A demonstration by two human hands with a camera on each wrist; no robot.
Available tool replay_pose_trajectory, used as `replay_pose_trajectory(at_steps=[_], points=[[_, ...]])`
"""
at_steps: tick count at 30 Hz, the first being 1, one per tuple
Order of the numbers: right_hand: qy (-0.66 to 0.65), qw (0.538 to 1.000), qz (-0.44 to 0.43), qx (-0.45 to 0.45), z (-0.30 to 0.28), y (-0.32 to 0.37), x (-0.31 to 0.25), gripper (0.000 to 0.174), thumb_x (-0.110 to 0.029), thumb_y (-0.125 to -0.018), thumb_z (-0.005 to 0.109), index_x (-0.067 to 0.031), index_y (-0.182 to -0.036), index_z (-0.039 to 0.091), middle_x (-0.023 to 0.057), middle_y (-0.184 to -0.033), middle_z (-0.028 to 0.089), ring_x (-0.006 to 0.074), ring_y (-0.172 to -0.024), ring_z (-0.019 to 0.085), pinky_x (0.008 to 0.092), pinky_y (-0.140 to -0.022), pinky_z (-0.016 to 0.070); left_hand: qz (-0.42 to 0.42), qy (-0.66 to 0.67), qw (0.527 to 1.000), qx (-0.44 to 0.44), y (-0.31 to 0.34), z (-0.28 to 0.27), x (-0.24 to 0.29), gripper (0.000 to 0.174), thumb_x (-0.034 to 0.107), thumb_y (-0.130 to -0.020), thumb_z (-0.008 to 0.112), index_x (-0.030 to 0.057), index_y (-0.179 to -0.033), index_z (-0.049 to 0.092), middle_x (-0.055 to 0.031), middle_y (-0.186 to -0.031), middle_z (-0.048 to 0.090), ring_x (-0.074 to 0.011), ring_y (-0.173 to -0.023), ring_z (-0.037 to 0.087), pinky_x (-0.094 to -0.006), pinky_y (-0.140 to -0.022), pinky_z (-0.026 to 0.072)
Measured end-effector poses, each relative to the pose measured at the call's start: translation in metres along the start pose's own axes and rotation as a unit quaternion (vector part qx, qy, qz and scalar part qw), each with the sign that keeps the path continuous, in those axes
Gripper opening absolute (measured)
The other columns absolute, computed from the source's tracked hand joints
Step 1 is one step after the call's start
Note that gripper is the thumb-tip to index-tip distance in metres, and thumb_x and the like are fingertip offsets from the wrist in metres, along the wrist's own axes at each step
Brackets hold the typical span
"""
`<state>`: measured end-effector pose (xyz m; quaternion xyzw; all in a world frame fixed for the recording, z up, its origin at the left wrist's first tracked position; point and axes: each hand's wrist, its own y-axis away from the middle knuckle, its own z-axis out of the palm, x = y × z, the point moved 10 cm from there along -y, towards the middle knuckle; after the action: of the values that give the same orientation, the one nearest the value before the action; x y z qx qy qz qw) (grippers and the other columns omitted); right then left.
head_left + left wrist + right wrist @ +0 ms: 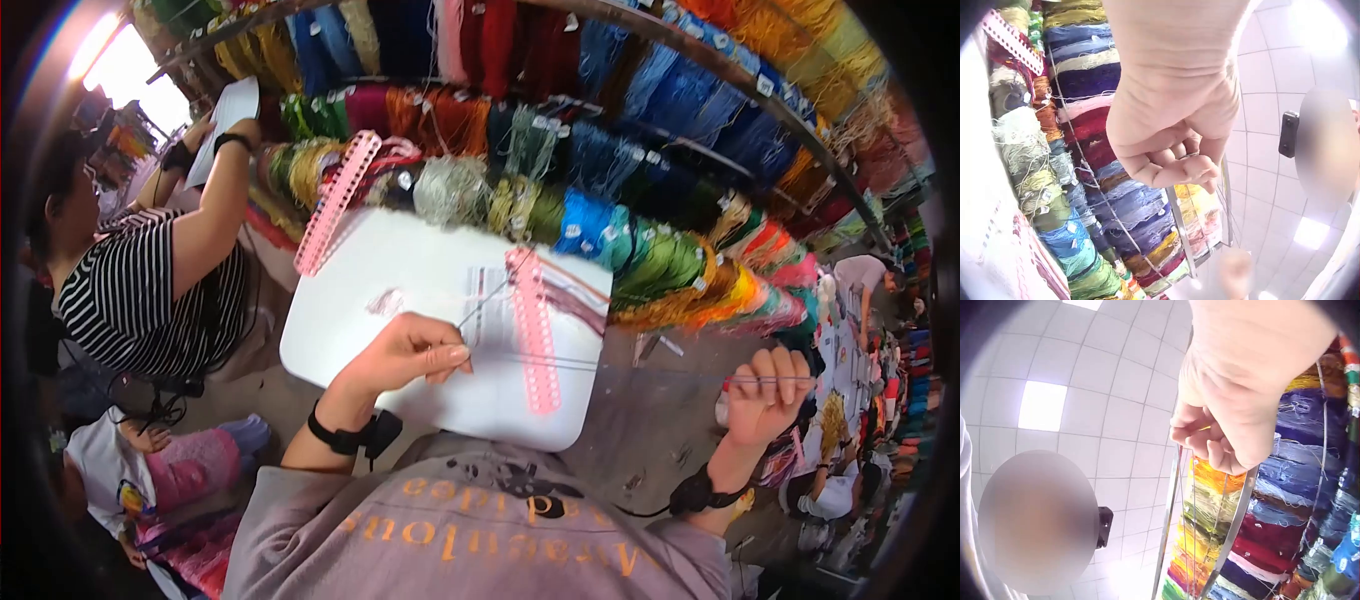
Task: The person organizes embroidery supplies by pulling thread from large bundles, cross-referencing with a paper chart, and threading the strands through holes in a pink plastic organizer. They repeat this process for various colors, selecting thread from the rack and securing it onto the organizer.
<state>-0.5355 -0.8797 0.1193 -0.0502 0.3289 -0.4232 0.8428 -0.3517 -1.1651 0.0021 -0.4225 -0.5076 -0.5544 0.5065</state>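
Observation:
Thin dark embroidery thread point(640, 370) is stretched between my two hands, above the right part of a white board point(430, 405) and out past its edge. My left hand point(412, 352) pinches one end over the middle of the board, thumb against curled fingers. A further length of thread slants up from this hand toward a pink strip with holes point(538, 345), which lies on the board with strands at its top. Out to the right, my right hand point(767, 395) holds the other end in curled fingers. Strands run down from my right hand point(1225, 425) in the right wrist view.
Another pink holed strip point(340, 200) leans at the board's upper left edge. A small tuft of thread point(384, 300) lies on the board. Racks of coloured skeins point(660, 250) border its far side. A person in a striped shirt point(150, 290) stands close on the left.

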Motion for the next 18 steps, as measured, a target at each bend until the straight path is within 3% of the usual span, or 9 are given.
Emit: replay_pose_trajectory(at_steps=[4,8,14,16,17,18], points=[[-0.078,0.996,0.014,-0.034,0.012,0.01,0.006,0.013,-0.022,-0.094,0.054,-0.0163,-0.083,0.052,-0.0071,-0.065,0.042,0.0076,-0.061,0.035,0.0257,-0.061,0.0256,0.042,-0.043,0.998,0.013,0.014,-0.002,0.014,0.022,0.017,-0.09,0.061,-0.0005,-0.078,0.067,-0.0006,-0.057,0.056,-0.006,-0.051,0.047,-0.0219,-0.048,0.0361],[-0.129,0.99,-0.04,-0.026,0.009,0.006,-0.005,0.011,-0.019,-0.094,0.055,-0.0159,-0.083,0.054,-0.0078,-0.068,0.046,0.0067,-0.061,0.035,0.0256,-0.061,0.0248,0.015,-0.024,0.998,0.057,0.023,-0.017,0.006,0.021,0.016,-0.088,0.062,0.0002,-0.077,0.067,-0.001,-0.058,0.057,-0.0052,-0.05,0.047,-0.0204,-0.046,0.0343],[-0.152,0.987,-0.046,0.0,0.005,0.002,0.0,0.006,-0.014,-0.09,0.058,-0.0147,-0.084,0.057,-0.0071,-0.074,0.048,0.0088,-0.066,0.037,0.0265,-0.064,0.0263,0.014,0.015,0.997,0.081,0.028,-0.028,-0.006,0.024,0.019,-0.09,0.061,-0.0008,-0.077,0.067,-0.0015,-0.06,0.056,-0.006,-0.053,0.048,-0.0203,-0.047,0.0357],[-0.092,0.98,-0.13,0.117,-0.006,0.001,-0.004,0.003,-0.012,-0.09,0.057,-0.0133,-0.087,0.056,-0.0048,-0.078,0.05,0.0104,-0.068,0.039,0.0273,-0.065,0.0278,0.005,0.028,0.995,0.096,0.025,-0.031,-0.012,0.026,0.021,-0.092,0.058,-0.0008,-0.08,0.066,-0.0012,-0.061,0.056,-0.0064,-0.054,0.047,-0.02,-0.049,0.0366],[-0.092,0.98,-0.129,0.118,-0.004,-0.003,-0.006,0.003,-0.012,-0.09,0.057,-0.0133,-0.087,0.056,-0.0048,-0.078,0.05,0.0104,-0.068,0.039,0.0273,-0.065,0.0278,0.005,0.028,0.995,0.096,0.024,-0.033,-0.017,0.026,0.021,-0.092,0.058,-0.0008,-0.08,0.066,-0.0012,-0.061,0.056,-0.0064,-0.054,0.047,-0.02,-0.049,0.0366],[-0.097,0.954,-0.183,0.219,-0.022,0.002,-0.016,0.004,-0.011,-0.09,0.056,-0.0115,-0.086,0.054,-0.0028,-0.078,0.048,0.0111,-0.067,0.038,0.0271,-0.064,0.0285,0.005,0.024,0.995,0.101,0.022,-0.037,-0.022,0.027,0.022,-0.093,0.057,-0.0006,-0.083,0.066,-0.0014,-0.063,0.057,-0.0065,-0.055,0.047,-0.0197,-0.05,0.0368]])
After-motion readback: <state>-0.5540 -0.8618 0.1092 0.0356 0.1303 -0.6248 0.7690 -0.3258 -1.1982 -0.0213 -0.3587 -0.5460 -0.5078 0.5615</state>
